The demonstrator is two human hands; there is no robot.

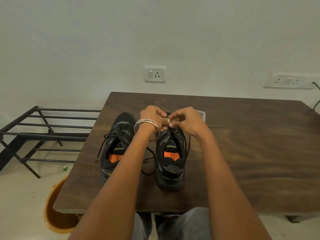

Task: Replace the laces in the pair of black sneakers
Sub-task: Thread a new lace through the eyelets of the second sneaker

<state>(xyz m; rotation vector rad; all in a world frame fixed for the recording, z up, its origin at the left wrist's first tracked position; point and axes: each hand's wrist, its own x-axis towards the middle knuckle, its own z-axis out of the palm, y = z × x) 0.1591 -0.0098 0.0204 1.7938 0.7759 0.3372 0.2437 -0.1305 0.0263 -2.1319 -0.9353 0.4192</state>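
Both hands, left hand [153,118] and right hand [186,121], pinch the black lace [187,144] over the right sneaker [170,161] (toe eyelets hidden); draw it evenly, untwisted

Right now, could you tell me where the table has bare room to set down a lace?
The table is bare right of the right sneaker, out to its far edge. Left of the left sneaker is a narrower strip. Between the sneakers is crowded: loose lace and forearms.
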